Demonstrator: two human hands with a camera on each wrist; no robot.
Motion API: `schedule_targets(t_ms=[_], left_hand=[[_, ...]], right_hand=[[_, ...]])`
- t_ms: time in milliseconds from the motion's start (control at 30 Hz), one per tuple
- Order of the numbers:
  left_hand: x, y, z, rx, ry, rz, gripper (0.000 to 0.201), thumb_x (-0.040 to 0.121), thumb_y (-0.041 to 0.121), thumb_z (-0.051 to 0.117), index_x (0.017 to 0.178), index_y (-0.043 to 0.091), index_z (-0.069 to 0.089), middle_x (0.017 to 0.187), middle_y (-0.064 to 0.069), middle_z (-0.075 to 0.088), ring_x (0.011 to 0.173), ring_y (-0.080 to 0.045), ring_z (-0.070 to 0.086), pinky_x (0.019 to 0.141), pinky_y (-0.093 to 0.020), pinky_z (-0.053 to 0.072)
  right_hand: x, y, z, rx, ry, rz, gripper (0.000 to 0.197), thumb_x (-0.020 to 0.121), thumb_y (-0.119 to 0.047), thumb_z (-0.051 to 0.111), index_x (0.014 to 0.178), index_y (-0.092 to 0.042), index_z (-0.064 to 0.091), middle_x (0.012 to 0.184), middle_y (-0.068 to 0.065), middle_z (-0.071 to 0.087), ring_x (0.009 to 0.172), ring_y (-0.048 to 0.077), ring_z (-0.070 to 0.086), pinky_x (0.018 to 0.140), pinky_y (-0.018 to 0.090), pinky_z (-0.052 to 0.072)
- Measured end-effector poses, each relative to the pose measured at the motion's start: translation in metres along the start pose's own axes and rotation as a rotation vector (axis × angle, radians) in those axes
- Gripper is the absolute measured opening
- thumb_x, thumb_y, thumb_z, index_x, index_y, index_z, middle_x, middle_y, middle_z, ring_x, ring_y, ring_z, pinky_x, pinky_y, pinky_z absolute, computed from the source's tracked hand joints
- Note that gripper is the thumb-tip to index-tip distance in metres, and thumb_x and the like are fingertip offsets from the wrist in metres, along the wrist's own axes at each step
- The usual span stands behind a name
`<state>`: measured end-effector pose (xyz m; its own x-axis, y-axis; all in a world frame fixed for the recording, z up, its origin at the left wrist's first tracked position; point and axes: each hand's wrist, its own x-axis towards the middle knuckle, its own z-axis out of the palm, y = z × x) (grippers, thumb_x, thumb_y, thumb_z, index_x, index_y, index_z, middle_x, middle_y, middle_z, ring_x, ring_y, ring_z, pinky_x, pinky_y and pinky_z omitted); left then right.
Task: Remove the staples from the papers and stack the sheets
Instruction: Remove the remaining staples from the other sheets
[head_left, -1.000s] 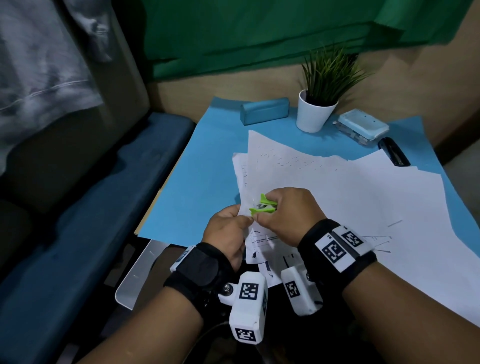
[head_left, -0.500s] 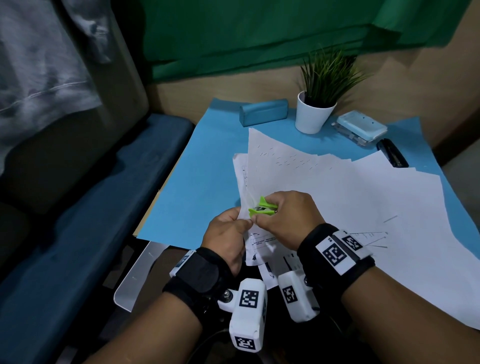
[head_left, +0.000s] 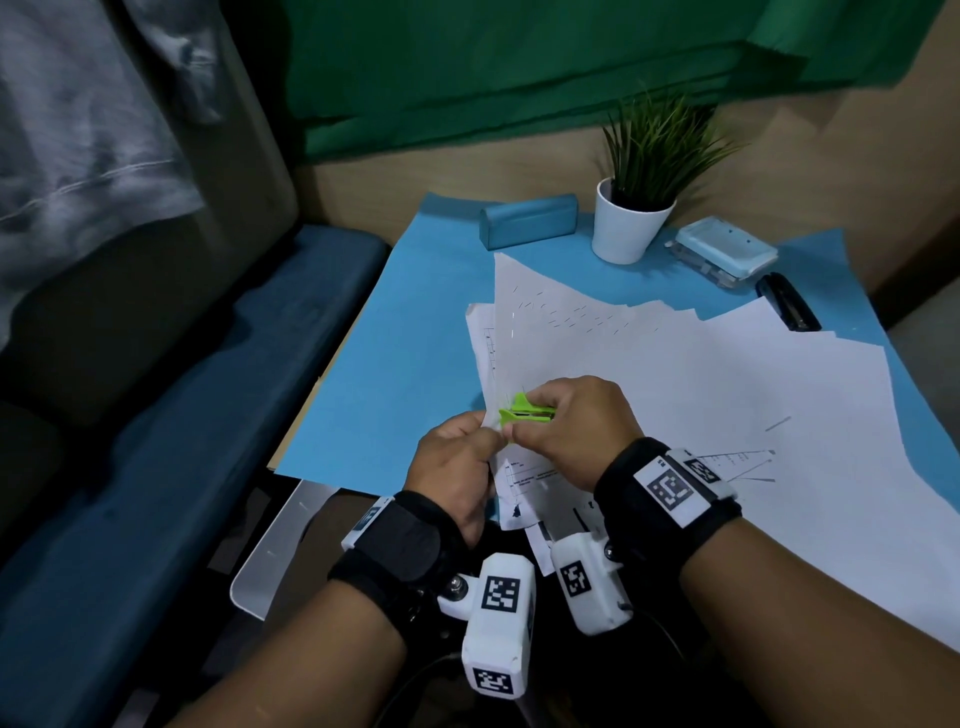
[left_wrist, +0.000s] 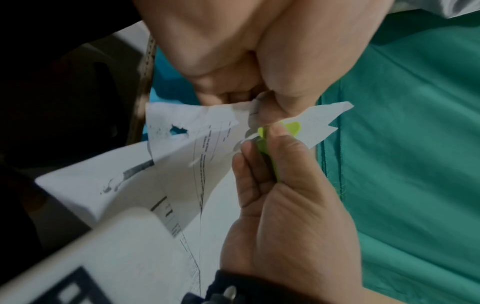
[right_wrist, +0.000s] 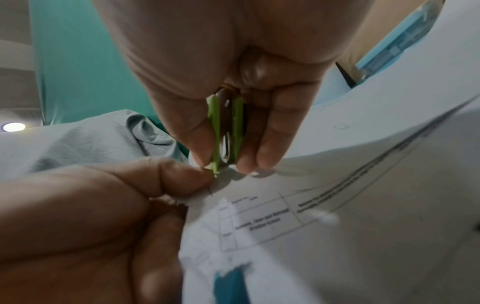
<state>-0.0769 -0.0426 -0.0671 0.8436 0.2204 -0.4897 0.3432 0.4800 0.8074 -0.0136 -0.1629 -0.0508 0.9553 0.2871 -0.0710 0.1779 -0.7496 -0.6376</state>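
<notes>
Right hand (head_left: 582, 423) squeezes green staple remover (head_left: 524, 410); left hand (head_left: 457, 462) pinches paper corner (right_wrist: 207, 197).

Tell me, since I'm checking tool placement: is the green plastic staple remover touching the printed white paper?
Touching. In the right wrist view, the green plastic staple remover, held by the right hand, meets the printed white paper at its corner.

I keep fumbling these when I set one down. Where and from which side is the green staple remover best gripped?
Judging by this hold, take the green staple remover by its two flat outer wings, thumb on one, fingers on the other, coming from its hinged back end. The right hand squeezes it so, leaving its tip free at the paper corner that the left hand pinches.
</notes>
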Motion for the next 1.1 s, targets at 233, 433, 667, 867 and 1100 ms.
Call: schedule_targets(t_ms=[233, 433, 667, 867, 1100], left_hand=[[0.006, -0.004, 0.007, -0.042, 0.188, -0.072, 0.015, 0.069, 0.004, 0.055, 0.068, 0.012, 0.067, 0.076, -0.017, 0.05, 0.071, -0.033, 0.038, 0.068, -0.046, 0.035], [0.004, 0.0, 0.011, -0.034, 0.226, -0.126, 0.02, 0.084, -0.008, 0.046, 0.088, 0.006, 0.059, 0.063, -0.008, 0.041, 0.048, -0.016, 0.03, 0.054, -0.028, 0.025], [0.008, -0.001, 0.003, -0.065, 0.227, -0.175, 0.016, 0.087, -0.006, 0.047, 0.08, 0.006, 0.054, 0.068, -0.015, 0.043, 0.06, -0.026, 0.037, 0.064, -0.041, 0.04], [0.014, 0.006, -0.002, 0.034, 0.147, -0.151, 0.018, 0.092, 0.003, 0.055, 0.075, 0.009, 0.052, 0.065, -0.01, 0.045, 0.045, -0.019, 0.035, 0.051, -0.028, 0.038], [0.026, 0.01, 0.001, 0.235, 0.104, -0.078, 0.021, 0.074, 0.012, 0.072, 0.085, 0.005, 0.057, 0.078, -0.02, 0.058, 0.057, -0.029, 0.054, 0.056, -0.043, 0.052]], right_hand=[[0.004, 0.009, 0.005, 0.401, -0.07, 0.181, 0.023, 0.065, -0.024, 0.08, 0.076, -0.005, 0.074, 0.067, 0.015, 0.07, 0.061, 0.02, 0.063, 0.073, 0.043, 0.058], [0.003, 0.015, 0.003, 0.789, -0.144, 0.339, 0.017, 0.076, 0.002, 0.076, 0.089, 0.011, 0.071, 0.07, 0.02, 0.065, 0.062, 0.025, 0.063, 0.065, 0.033, 0.058], [0.008, 0.021, -0.003, 1.026, -0.154, 0.462, 0.015, 0.083, -0.004, 0.071, 0.09, 0.008, 0.067, 0.075, 0.021, 0.066, 0.059, 0.022, 0.064, 0.06, 0.028, 0.058], [0.018, 0.045, -0.015, 0.991, -0.061, 0.553, 0.022, 0.083, -0.003, 0.071, 0.098, 0.013, 0.064, 0.075, 0.021, 0.065, 0.059, 0.022, 0.065, 0.058, 0.026, 0.058], [0.027, 0.048, -0.027, 0.81, -0.106, 0.529, 0.02, 0.079, -0.001, 0.076, 0.093, 0.008, 0.064, 0.075, 0.02, 0.067, 0.061, 0.027, 0.065, 0.062, 0.032, 0.059]])
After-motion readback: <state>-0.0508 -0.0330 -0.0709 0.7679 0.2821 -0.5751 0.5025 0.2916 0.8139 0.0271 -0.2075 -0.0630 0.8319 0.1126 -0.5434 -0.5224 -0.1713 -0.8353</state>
